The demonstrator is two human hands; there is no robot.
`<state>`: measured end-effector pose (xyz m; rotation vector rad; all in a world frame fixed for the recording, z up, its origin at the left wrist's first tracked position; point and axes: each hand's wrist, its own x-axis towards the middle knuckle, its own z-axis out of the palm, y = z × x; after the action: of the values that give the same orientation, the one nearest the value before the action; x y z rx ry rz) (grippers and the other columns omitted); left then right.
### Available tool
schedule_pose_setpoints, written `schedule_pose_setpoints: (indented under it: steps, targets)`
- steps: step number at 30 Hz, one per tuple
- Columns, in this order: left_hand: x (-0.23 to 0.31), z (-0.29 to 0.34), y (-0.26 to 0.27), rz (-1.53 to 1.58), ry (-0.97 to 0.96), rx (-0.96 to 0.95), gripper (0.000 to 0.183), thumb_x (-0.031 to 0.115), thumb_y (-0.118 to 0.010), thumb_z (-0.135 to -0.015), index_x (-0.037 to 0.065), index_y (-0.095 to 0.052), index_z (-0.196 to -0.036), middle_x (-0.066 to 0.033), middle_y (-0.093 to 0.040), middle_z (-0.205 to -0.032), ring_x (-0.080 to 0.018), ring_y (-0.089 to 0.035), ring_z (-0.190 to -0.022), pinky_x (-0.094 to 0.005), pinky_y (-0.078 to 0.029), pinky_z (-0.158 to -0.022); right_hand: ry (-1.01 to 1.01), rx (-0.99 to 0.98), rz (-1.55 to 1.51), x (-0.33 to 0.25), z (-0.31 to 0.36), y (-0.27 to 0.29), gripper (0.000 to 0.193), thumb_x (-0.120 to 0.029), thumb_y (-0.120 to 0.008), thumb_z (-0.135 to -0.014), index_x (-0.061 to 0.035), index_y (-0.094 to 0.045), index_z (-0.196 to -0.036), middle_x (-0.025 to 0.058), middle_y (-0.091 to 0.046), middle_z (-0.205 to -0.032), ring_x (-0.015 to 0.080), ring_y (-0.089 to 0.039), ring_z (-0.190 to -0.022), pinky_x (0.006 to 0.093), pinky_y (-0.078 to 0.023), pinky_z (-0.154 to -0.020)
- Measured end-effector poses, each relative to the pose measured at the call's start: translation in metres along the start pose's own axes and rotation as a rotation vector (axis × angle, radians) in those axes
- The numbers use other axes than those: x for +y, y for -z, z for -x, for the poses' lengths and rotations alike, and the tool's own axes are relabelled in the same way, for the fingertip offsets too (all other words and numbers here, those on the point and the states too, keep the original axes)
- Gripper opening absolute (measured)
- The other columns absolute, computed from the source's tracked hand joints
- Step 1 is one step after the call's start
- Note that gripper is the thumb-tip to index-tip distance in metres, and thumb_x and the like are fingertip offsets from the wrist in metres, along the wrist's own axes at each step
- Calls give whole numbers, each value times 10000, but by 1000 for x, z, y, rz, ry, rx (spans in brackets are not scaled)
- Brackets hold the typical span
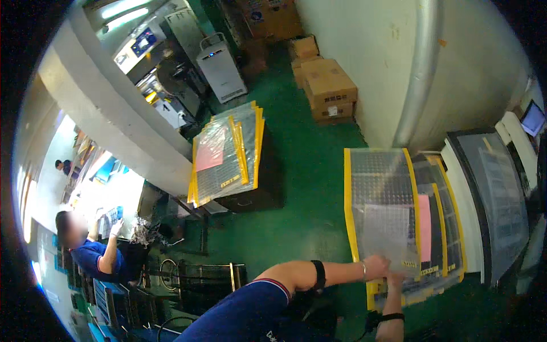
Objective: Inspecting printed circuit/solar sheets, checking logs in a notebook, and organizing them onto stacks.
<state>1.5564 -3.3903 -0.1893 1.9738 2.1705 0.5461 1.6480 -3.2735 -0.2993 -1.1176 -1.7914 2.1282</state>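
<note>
A long clear plastic sleeve (pixel 379 176) with yellow edge strips lies tilted in front of me, and a white sheet (pixel 386 222) shows through it. My left hand (pixel 376 267) is closed on the near edge of this sleeve. Right beside it, my right hand (pixel 394 278) grips the same edge, its fingers partly hidden. Below and to the right rest more yellow-edged sleeves (pixel 453 228), one showing a pink sheet (pixel 424 228). Both wrists or forearms wear black straps.
Another stack of yellow-edged sleeves (pixel 222 154) lies on a dark stand beside a pillar. Cardboard boxes (pixel 329 82) line the wall at the back. A dark-framed panel (pixel 490 199) stands at right. At left, a person (pixel 97 251) in blue works at a lit bench.
</note>
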Motion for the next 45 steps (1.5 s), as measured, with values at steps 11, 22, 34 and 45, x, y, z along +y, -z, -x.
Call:
schedule_pose_setpoints:
  steps: [11, 22, 34, 45]
  targets:
    - [10, 8, -15, 7, 145, -155, 111, 126, -586, -617, 66, -603, -708, -131, -557, -797, -278, -576, -724, -371, -490, -579, -138, 108, -113, -26, 4, 10, 286, -1, -536, -716, -29, -501, -998, 54, -542, -828, 150, -506, -727, 302, -450, -608]
    - [23, -9, 16, -3, 296, -339, 71, 104, -567, -637, 65, -611, -676, -117, -603, -756, -255, -601, -722, -362, -480, -568, -89, 279, -161, 8, 174, 159, 341, -75, -586, -753, -75, -440, -1061, 27, -521, -720, 101, -462, -521, 192, -374, -412]
    - [-6, 14, 15, 75, 370, -13, 118, 215, -590, -632, 100, -594, -655, -92, -564, -717, -276, -573, -628, -394, -464, -544, -565, 58, -173, 6, 233, 205, 238, -63, -648, -706, -31, -546, -918, 1, -557, -726, 75, -516, -604, 201, -403, -498]
    - [1, 28, 28, -12, 269, 39, 114, 213, -590, -703, 107, -597, -659, -64, -511, -681, -253, -557, -590, -371, -456, -493, -413, 47, -221, 14, 142, 182, 379, -51, -675, -683, -17, -496, -1015, 18, -567, -780, 90, -538, -612, 203, -437, -492]
